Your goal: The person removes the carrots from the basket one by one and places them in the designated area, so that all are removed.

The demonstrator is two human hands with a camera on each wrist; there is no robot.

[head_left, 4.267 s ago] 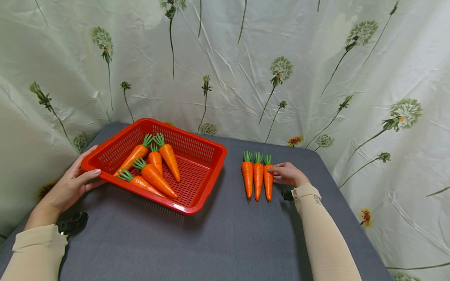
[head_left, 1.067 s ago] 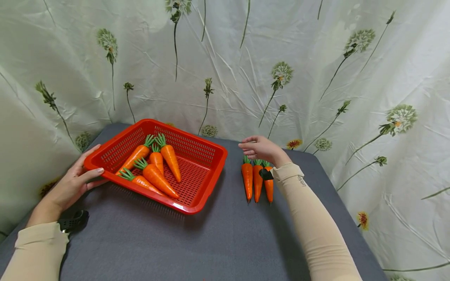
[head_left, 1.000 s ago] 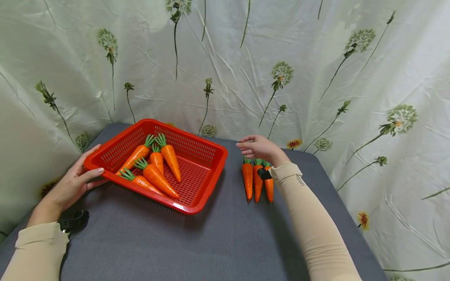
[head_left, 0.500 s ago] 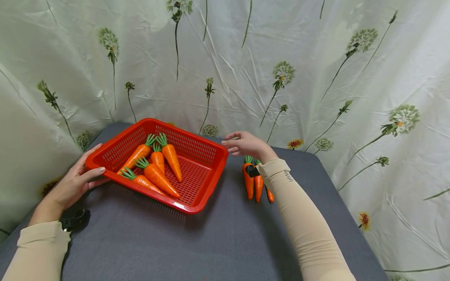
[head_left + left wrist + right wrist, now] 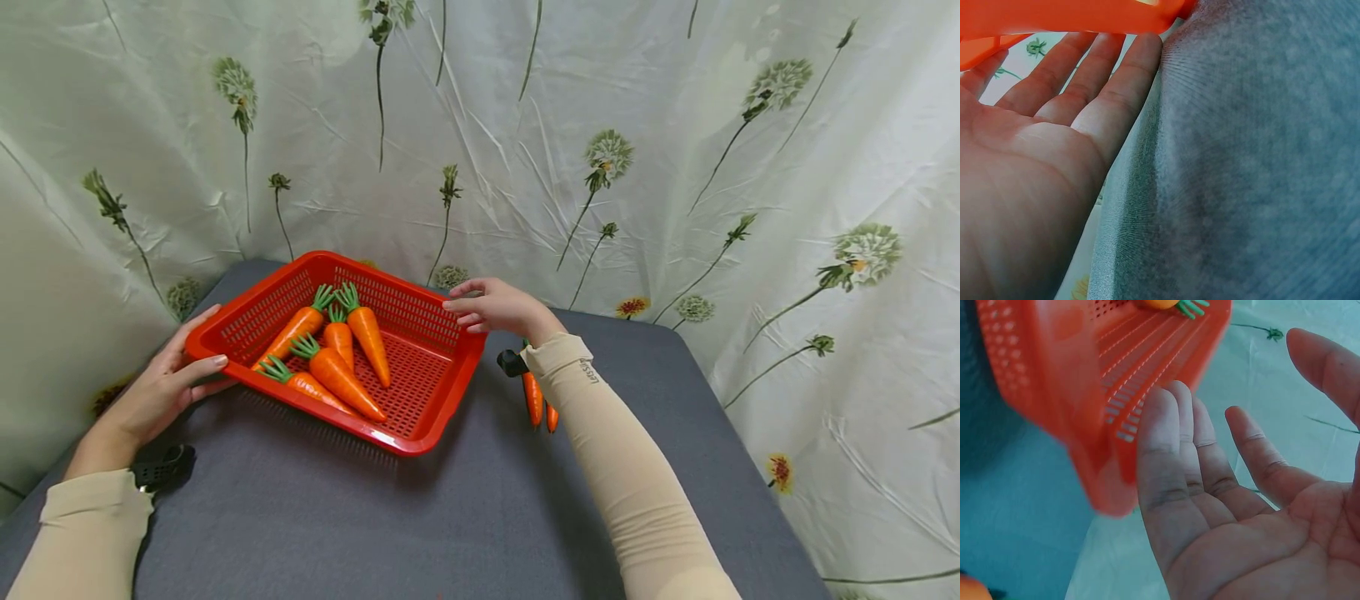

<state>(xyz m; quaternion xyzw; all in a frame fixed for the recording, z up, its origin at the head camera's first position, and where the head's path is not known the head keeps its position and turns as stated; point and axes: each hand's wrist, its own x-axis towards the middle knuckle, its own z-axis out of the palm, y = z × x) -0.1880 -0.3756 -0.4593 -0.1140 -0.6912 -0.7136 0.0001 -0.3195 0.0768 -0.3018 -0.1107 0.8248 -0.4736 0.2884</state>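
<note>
A red plastic basket [image 5: 420,360] with slotted walls holds several orange carrots [image 5: 336,379] with green tops. My left hand [image 5: 161,387] grips its left corner, thumb against the rim; in the left wrist view the fingers [image 5: 1107,109] reach up beneath the red edge. At the opposite, far right corner is my right hand [image 5: 501,307], its fingers extended beside the rim and holding nothing. The right wrist view has those fingertips [image 5: 1161,409] overlapping the basket wall; contact is hard to tell. More carrots [image 5: 533,402] lie on the cloth under my right forearm, partly hidden.
Grey cloth [image 5: 337,525] covers the table. A pale curtain [image 5: 510,150] printed with dandelions hangs close behind and at both sides. Each wrist carries a black device, the right one [image 5: 512,362] above the carrots.
My right hand has left the three carrots on the cloth and travelled left to the basket's right corner. Its forearm now covers most of those carrots. My left hand keeps its place on the basket.
</note>
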